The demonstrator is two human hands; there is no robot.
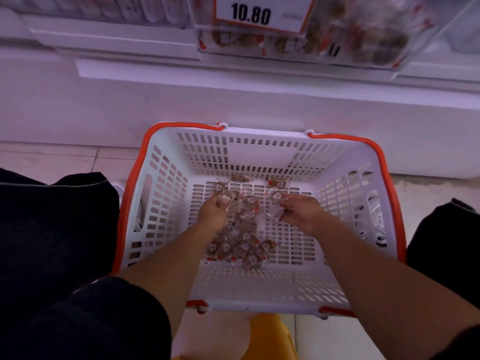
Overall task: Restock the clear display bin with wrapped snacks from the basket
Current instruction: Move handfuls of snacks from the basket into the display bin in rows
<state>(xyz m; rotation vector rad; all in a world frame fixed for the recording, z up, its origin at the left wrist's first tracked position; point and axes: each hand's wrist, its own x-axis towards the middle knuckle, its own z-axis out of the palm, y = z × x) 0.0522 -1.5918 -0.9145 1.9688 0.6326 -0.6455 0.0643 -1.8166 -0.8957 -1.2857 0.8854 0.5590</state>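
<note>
Your white basket (259, 289) with orange handles sits on the tiled floor (46, 157) right in front of you, against the base of the white shelf unit (233, 100). Inside it, wrapped snacks (241, 248) lie loose on the slotted bottom: a cluster toward the near middle, a few more scattered toward the far wall, the rest of the bottom bare.

Your left hand (214, 213) is down in the basket, fingers curled around a wrapped snack at the far end of the pile; exactly how many it holds is hard to tell. Your right hand (298, 210) is also in the basket, pinching a clear-wrapped snack between thumb and fingertips, just beside the left hand's catch.

Clear display bin (350, 55) is up on the shelf, above and beyond the basket, well apart from both hands. It holds brown wrapped snacks piled against its front wall, blurred. A price tag (262, 14) reading 10.80 hangs on its front.
</note>
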